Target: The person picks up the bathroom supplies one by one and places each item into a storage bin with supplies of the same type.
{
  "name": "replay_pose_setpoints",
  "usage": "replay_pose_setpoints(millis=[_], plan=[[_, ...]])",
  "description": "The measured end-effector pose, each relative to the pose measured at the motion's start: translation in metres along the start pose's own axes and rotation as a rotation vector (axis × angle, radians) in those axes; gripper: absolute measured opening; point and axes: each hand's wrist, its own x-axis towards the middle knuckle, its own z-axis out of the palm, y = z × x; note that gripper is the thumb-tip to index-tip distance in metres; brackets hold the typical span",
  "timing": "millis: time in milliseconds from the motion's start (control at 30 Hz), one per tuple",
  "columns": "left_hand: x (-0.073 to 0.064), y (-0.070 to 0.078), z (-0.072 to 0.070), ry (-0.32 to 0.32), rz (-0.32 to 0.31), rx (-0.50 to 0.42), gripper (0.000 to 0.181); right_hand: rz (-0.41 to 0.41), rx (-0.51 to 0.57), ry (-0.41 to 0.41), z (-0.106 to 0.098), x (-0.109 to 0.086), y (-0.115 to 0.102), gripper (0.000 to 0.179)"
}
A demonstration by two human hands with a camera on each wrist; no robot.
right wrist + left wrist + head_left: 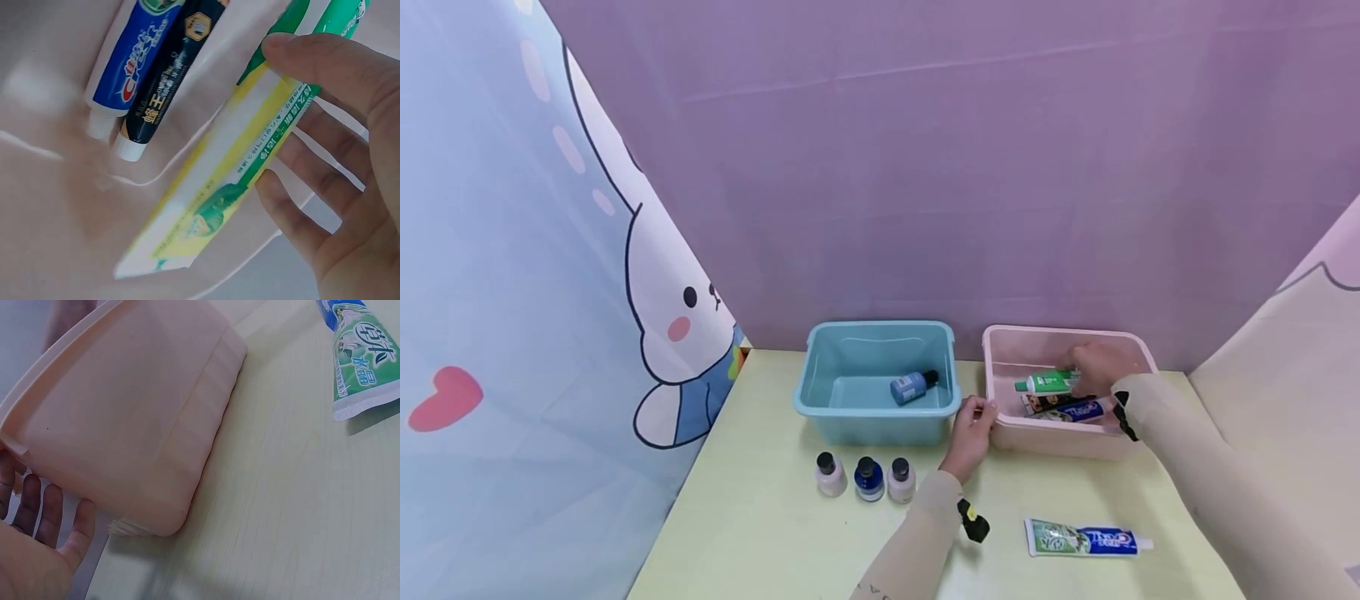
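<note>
My right hand (1101, 369) is inside the pink bin (1060, 442), pinching a green, white and yellow toothpaste tube (231, 169) between thumb and fingers. Beneath that tube, a blue toothpaste tube (128, 62) and a black toothpaste tube (169, 75) lie side by side on the bin's floor. At the bin's near left corner, my left hand (970, 437) holds the rim with bent fingers; its thumb is hard to make out in the left wrist view. A green and blue toothpaste tube (1082, 539) lies on the table in front of the bin.
Left of the pink bin stands a blue bin (876, 427) with a small blue bottle (910, 388) lying inside. In front of it, two pale bottles (831, 475) and a dark blue bottle (869, 481) stand in a row. A purple curtain (925, 208) hangs behind the table.
</note>
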Motion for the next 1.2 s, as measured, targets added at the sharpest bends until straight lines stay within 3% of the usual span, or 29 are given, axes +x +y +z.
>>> replay_pose_setpoints(millis=[100,433,733,1067,1200], plan=[[0.0,0.0,-0.001,-0.003,-0.002,0.003,0.025,-0.023,-0.028,0.007,-0.004,0.004,-0.001,0.021],[0.003,0.002,-0.003,-0.004,0.002,-0.003,0.023,-0.03,0.036,-0.018,-0.027,0.019,-0.005,0.024],[0.001,0.001,-0.004,-0.007,-0.015,-0.005,0.023,0.012,0.101,-0.066,-0.026,0.008,-0.011,0.018],[-0.002,0.001,-0.003,-0.008,-0.029,0.004,0.025,0.018,0.173,-0.012,-0.027,-0.006,-0.014,0.01],[-0.002,0.001,-0.003,-0.012,-0.019,0.004,0.025,0.027,0.215,0.005,-0.028,-0.012,-0.017,0.014]])
